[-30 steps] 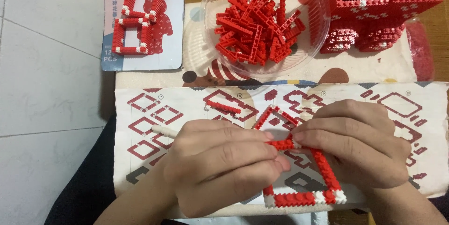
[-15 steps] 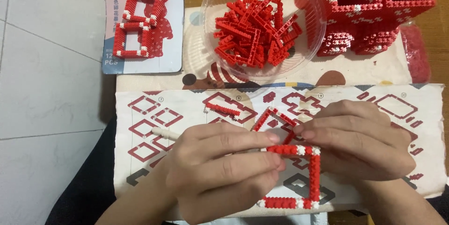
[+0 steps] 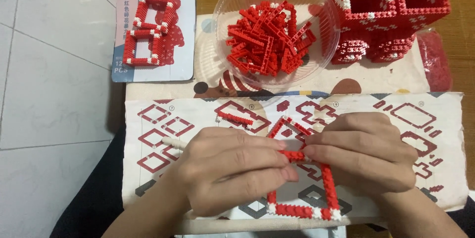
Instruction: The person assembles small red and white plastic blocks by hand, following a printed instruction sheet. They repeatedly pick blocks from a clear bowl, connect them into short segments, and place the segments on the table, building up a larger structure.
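Fingers of the left hand point(image 3: 232, 169) and right hand point(image 3: 366, 156) are meeting tip to tip, pinching the short red brick strip point(image 3: 293, 156) lying crosswise between them, atop the square brick frame point(image 3: 326, 188) near the bench's front edge.

Even, moderately bright overhead light with a slightly warm cast. Shadows are soft: a faint one lies under the left hand point(image 3: 232, 169) and the right hand point(image 3: 366, 156) on the instruction sheet point(image 3: 445, 119), and a darker band runs along the bench's left edge beside the tiled floor point(image 3: 54, 94). Pale glare marks the rim of the clear plastic bowl point(image 3: 222, 10) and the glossy picture card point(image 3: 183, 60). Focus is sharp at centre; fine brick studs soften slightly toward the far right corner. No marked edge distortion.
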